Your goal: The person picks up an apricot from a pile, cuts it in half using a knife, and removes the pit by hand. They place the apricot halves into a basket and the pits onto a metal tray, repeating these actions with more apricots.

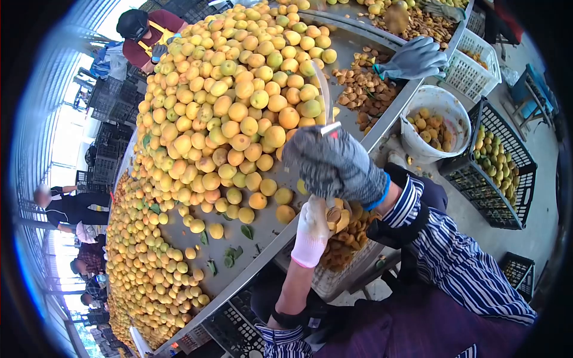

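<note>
My right hand (337, 164), in a dark grey knit glove, is closed around the handle of a knife (325, 95). The knife's long curved blade points up and away over the pile of apricots (239, 101). Just below it is my left hand (313, 232), in a white and pink glove, with its fingers curled and partly covered by the right hand. A cut-open apricot (338, 218) shows at the edge of the left hand's fingers. Under both hands, a crate (334, 280) holds many apricot halves.
The metal table (239, 259) has a raised edge and bears loose leaves (231, 256). Grey gloves (413, 59) lie on its rim by apricot pieces (365, 80). To the right stand a white bucket (431, 155) and a black crate (513, 206) of fruit. A person (152, 36) works across the table.
</note>
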Motion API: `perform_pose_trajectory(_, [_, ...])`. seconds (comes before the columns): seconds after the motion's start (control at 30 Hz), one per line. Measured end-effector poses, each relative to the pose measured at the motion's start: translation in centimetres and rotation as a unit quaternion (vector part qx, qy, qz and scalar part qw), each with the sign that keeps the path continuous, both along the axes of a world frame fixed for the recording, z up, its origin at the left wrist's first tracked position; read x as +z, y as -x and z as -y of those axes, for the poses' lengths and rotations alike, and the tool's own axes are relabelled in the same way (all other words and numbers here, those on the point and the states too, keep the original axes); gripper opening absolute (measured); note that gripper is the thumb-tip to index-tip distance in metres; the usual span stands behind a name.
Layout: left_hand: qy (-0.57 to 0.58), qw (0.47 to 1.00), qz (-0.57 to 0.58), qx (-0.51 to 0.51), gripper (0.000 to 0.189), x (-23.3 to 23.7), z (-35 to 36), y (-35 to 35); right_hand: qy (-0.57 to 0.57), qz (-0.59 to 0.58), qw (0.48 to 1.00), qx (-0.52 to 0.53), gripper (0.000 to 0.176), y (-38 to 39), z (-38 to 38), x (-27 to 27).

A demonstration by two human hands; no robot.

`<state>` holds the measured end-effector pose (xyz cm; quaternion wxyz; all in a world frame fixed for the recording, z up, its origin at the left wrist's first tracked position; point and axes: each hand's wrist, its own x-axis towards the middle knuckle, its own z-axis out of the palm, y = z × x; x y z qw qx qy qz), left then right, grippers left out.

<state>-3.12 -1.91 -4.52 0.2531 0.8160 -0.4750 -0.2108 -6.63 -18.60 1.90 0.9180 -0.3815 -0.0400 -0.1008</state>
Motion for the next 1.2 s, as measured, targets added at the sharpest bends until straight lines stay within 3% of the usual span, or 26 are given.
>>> perform_pose_trajectory(0.07, [0.081, 0.994, 0.069, 0.014, 0.055, -2.5, -0.1, 0.3, 0.059, 0.023, 0.997, -0.041, 0.028, -0.7, 0.5, -1.5])
perform_pose_trajectory(0.1, [0.156, 0.969, 0.191, -0.002, 0.053, -2.5, 0.4, 0.8, -0.077, -0.043, 0.996, 0.025, 0.027, -0.9, 0.5, -1.3])
perform_pose_trajectory(0.13, [0.156, 0.969, 0.190, -0.003, 0.053, -2.5, 0.5, 0.9, -0.211, -0.108, 0.967, 0.090, 0.027, -1.0, 0.6, -1.2])
perform_pose_trajectory(0.23, [0.184, 0.958, 0.220, 0.005, 0.053, -2.5, 0.8, 1.2, -0.217, -0.134, 0.963, 0.091, 0.025, -1.4, 0.8, -2.0])
perform_pose_trajectory(0.33, [0.262, 0.952, 0.152, 0.039, 0.056, -1.2, 1.4, 1.0, -0.216, -0.113, 0.968, 0.065, 0.022, -1.7, 1.0, -3.1])
perform_pose_trajectory(0.37, [0.274, 0.958, 0.058, 0.067, 0.033, -2.0, 1.5, 0.0, -0.229, -0.087, 0.970, 0.003, 0.022, -1.7, 1.3, -3.2])
perform_pose_trajectory(0.4, [0.279, 0.955, 0.066, 0.071, 0.033, -1.1, 1.9, -0.1, -0.240, -0.059, 0.967, -0.056, 0.022, -1.7, 1.7, -3.0])
perform_pose_trajectory(0.43, [0.306, 0.939, -0.085, 0.132, 0.029, 0.2, 2.2, 0.1, -0.254, -0.015, 0.966, -0.038, 0.023, -1.6, 2.3, -2.8])
perform_pose_trajectory(0.47, [0.327, 0.897, -0.232, 0.187, 0.037, 1.6, 2.4, 0.2, -0.219, -0.039, 0.974, -0.040, 0.023, -1.0, 2.6, -1.8])
perform_pose_trajectory(0.5, [0.313, 0.842, -0.354, 0.259, 0.031, 2.6, 2.3, 0.0, -0.085, -0.105, 0.989, -0.067, 0.024, -0.5, 2.7, -1.3])
perform_pose_trajectory(0.53, [0.352, 0.830, -0.328, 0.282, 0.032, 2.5, 2.4, -0.3, 0.052, -0.165, 0.980, -0.098, 0.025, -0.2, 2.4, -0.9])
perform_pose_trajectory(0.6, [0.401, 0.886, -0.045, 0.229, 0.029, 0.9, 2.2, -1.6, 0.283, -0.275, 0.913, -0.099, 0.023, 0.1, 1.1, 0.4])
perform_pose_trajectory(0.67, [0.418, 0.873, 0.068, 0.241, 0.019, 0.9, 2.1, -2.0, 0.386, -0.161, 0.902, -0.108, 0.027, 0.0, 0.1, -2.9])
perform_pose_trajectory(0.7, [0.338, 0.909, 0.019, 0.243, 0.018, 2.2, 1.5, -1.7, 0.414, -0.112, 0.893, -0.135, 0.026, -0.5, -0.3, -5.0])
perform_pose_trajectory(0.73, [0.381, 0.895, 0.026, 0.233, 0.032, 1.6, 2.0, -1.8, 0.441, -0.063, 0.881, -0.161, 0.026, -0.9, -0.5, -6.4])
perform_pose_trajectory(0.8, [0.319, 0.910, 0.025, 0.263, 0.024, 2.7, 2.1, -1.3, 0.369, -0.144, 0.916, -0.064, 0.028, -0.5, -0.2, -5.5])
perform_pose_trajectory(0.9, [0.338, 0.906, 0.100, 0.235, 0.022, 2.8, 2.2, -1.5, 0.410, -0.137, 0.899, -0.074, 0.030, -0.3, 0.3, -5.6])
perform_pose_trajectory(0.97, [0.298, 0.919, 0.035, 0.256, 0.020, 2.8, 2.1, -1.1, 0.436, -0.122, 0.888, -0.078, 0.030, -0.5, 0.6, -6.7])
perform_pose_trajectory(1.07, [0.324, 0.910, 0.055, 0.254, 0.019, 2.0, 2.1, -1.1, 0.453, -0.103, 0.883, -0.068, 0.030, -0.7, 0.7, -8.2])
perform_pose_trajectory(1.17, [0.335, 0.877, -0.178, 0.296, 0.027, 0.2, 1.8, -1.1, 0.476, -0.200, 0.855, -0.056, 0.032, -0.1, 0.0, -5.2])
perform_pose_trajectory(1.2, [0.444, 0.846, -0.103, 0.277, 0.029, -2.5, 2.3, -2.2, 0.496, -0.226, 0.837, -0.049, 0.033, -0.1, 0.1, -4.8])
